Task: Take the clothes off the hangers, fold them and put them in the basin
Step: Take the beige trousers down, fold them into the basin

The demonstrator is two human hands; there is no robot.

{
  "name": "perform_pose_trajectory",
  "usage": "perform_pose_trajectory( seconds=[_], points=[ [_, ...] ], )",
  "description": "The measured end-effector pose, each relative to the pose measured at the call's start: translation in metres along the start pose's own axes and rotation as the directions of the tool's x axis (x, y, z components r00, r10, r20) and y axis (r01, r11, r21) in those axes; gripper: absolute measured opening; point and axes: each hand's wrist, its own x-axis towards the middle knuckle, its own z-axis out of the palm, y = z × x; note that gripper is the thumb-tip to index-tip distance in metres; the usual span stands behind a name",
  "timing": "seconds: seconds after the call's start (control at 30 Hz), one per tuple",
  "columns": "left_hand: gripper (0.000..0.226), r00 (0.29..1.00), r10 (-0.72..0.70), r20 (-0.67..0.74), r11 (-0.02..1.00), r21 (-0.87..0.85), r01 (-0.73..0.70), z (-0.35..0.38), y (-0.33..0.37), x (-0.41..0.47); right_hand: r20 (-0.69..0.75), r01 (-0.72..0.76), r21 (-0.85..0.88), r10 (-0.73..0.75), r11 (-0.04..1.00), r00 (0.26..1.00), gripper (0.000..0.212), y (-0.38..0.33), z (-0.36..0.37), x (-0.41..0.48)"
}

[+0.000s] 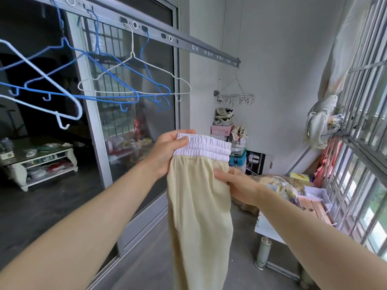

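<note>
Our left hand pinches the white waistband of the cream trousers; our right hand grips the cloth just below. We should align the legs before folding. Bare hangers hang up-left; basin unseen.

left arm: stretched forward | left hand: grips trousers at the waistband, thumb in front, fingers behind | right arm: stretched forward, lower | right hand: fingers laid on the cloth's side edge, grip unclear
</note>
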Motion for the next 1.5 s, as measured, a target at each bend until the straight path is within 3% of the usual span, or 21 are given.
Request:
perform_pose_trajectory(
  seconds=[0.07, 0.27, 0.4, 0.53, 0.63, 0.7, 0.77, 0.87, 1.07, 1.17, 1.27, 1.33, 1.4, 1.5],
  points=[
    [0.022, 0.999, 0.028, -0.019, 1.0, -0.012, -0.028, -0.005, 0.004, 0.0, -0.061, 0.035, 0.045, -0.033, 0.998, 0.998, 0.025, -0.013, 0.008, -0.002],
    [0.021, 0.994, 0.08, -0.073, 0.997, 0.011, -0.079, -0.02, 0.022, 0.003, -0.148, 0.035, 0.03, -0.03, 0.999, 0.989, 0.042, -0.047, 0.018, -0.001],
    [0.025, 0.976, 0.151, -0.159, 0.979, -0.114, -0.17, -0.024, 0.058, 0.012, -0.212, 0.178, 0.014, -0.171, 0.984, 0.962, 0.013, -0.092, 0.034, 0.002],
    [0.073, 0.996, -0.039, 0.082, 0.98, -0.192, 0.054, -0.031, 0.041, -0.003, -0.293, 0.238, 0.07, -0.208, 0.969, 0.933, 0.023, -0.115, 0.033, 0.007],
    [0.085, 0.96, -0.192, 0.203, 0.974, -0.084, 0.212, -0.033, 0.001, -0.026, -0.315, 0.181, 0.083, -0.146, 0.98, 0.938, 0.02, -0.111, 0.025, 0.003],
    [0.096, 0.941, -0.271, 0.204, 0.962, 0.03, 0.271, -0.03, -0.018, -0.036, -0.32, 0.138, 0.08, -0.106, 0.987, 0.941, 0.014, -0.103, 0.022, 0.001],
    [0.083, 0.949, -0.291, 0.119, 0.956, 0.083, 0.283, -0.023, -0.028, -0.038, -0.313, 0.095, 0.078, -0.066, 0.992, 0.948, 0.017, -0.098, 0.02, -0.001],
    [0.05, 0.945, -0.327, 0.013, 0.944, -0.041, 0.327, -0.017, -0.035, -0.037, -0.278, 0.054, 0.085, -0.029, 0.995, 0.96, 0.024, -0.094, 0.02, -0.008],
    [0.068, 0.925, -0.348, 0.15, 0.926, -0.1, 0.364, -0.015, -0.03, -0.04, -0.262, -0.041, 0.102, 0.066, 0.994, 0.963, 0.044, -0.105, -0.001, -0.021],
    [0.077, 0.87, -0.425, 0.251, 0.899, 0.002, 0.438, -0.001, -0.041, -0.049, -0.247, -0.057, 0.141, 0.091, 0.988, 0.965, 0.048, -0.1, -0.009, -0.023],
    [0.025, 0.859, -0.471, 0.203, 0.88, 0.042, 0.473, 0.017, -0.049, -0.051, -0.245, -0.092, 0.169, 0.132, 0.981, 0.961, 0.073, -0.093, -0.019, -0.019],
    [0.01, 0.885, -0.446, 0.133, 0.893, 0.005, 0.45, 0.02, -0.048, -0.044, -0.269, -0.114, 0.182, 0.161, 0.977, 0.949, 0.086, -0.086, -0.029, -0.019],
    [0.013, 0.899, -0.424, 0.108, 0.9, -0.058, 0.431, 0.019, -0.049, -0.035, -0.199, -0.133, 0.208, 0.175, 0.969, 0.964, 0.089, -0.07, -0.039, -0.027],
    [0.02, 0.904, -0.422, 0.073, 0.893, -0.134, 0.428, 0.016, -0.054, -0.026, 0.04, -0.273, 0.118, 0.27, 0.955, 0.962, 0.086, -0.032, -0.037, -0.047]
  ],
)
